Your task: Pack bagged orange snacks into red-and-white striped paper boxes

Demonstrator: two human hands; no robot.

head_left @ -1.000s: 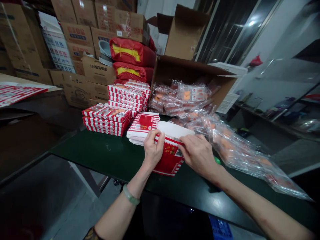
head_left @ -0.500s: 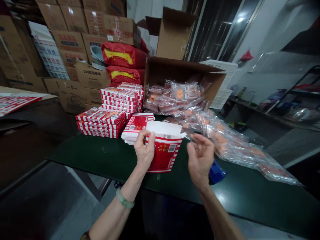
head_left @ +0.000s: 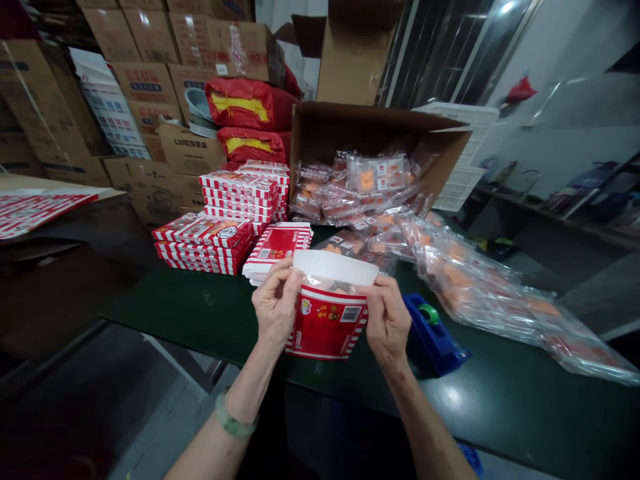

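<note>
A red and white striped carton (head_left: 327, 320) stands upright at the near edge of the dark green table (head_left: 210, 307), its white top flap open and clear packets showing inside. My left hand (head_left: 275, 307) pinches its left top corner. On the other side my right hand (head_left: 387, 320) grips the right top corner. A pile of flat unfolded cartons (head_left: 277, 247) lies just behind it. A blue tape dispenser (head_left: 433, 327) sits right of my right hand.
Stacks of filled striped cartons (head_left: 215, 233) stand at the left back. An open cardboard box (head_left: 375, 133) on its side spills clear packets of orange goods (head_left: 450, 260) across the table's right half. Cardboard boxes and red sacks (head_left: 247, 103) are piled behind.
My right hand left the carton, hung free half a second ago, and now grips its right top corner. The carton has been stood upright. The blue tape dispenser has come into view.
</note>
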